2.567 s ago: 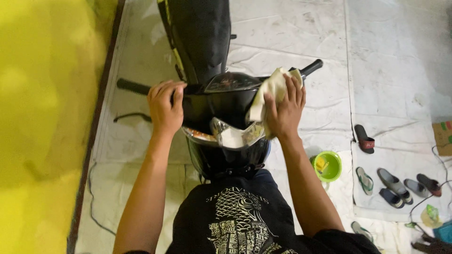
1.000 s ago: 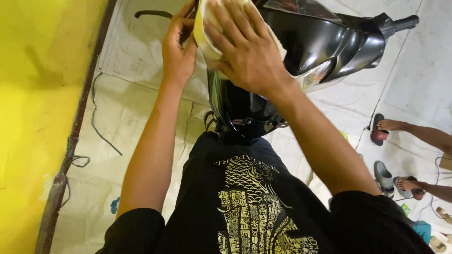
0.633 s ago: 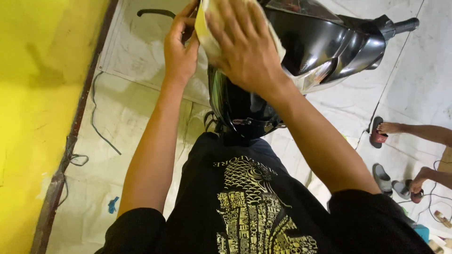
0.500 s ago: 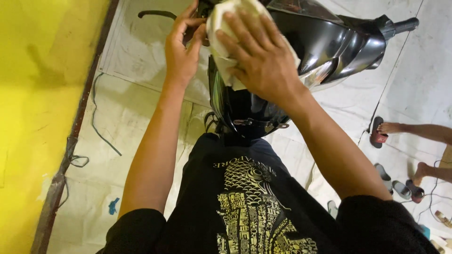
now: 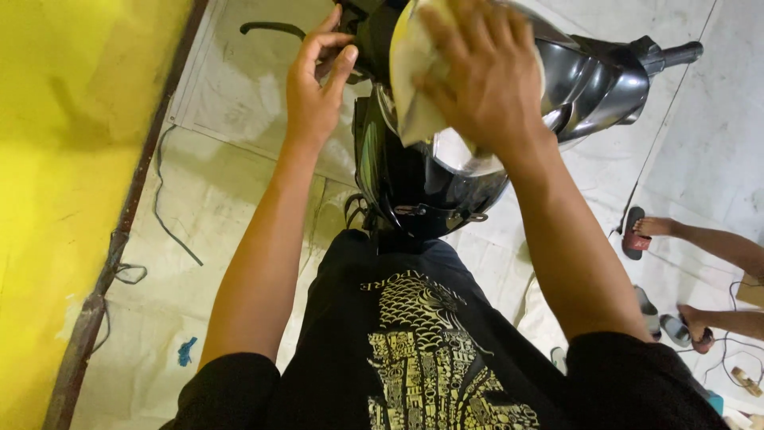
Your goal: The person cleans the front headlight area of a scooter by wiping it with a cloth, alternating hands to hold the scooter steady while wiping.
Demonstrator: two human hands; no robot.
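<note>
Your right hand (image 5: 489, 76) presses pale cloth (image 5: 414, 87) flat, fingers spread, on scooter's glossy black front cover (image 5: 430, 187). Your left hand (image 5: 314, 91), just left of cloth, grips the handlebar area, fingers curled.

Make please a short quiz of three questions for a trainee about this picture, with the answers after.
1. True or false: the right hand presses a pale cloth on the black scooter front.
2. What does the left hand touch?
A. the yellow wall
B. the scooter beside the left handlebar
C. a sandal
3. Fill in: on the right side, another person's foot wears a red and black ____.

Key
1. True
2. B; the fingers rest on the dark part there, and I cannot tell whether they grip it.
3. sandal
</note>
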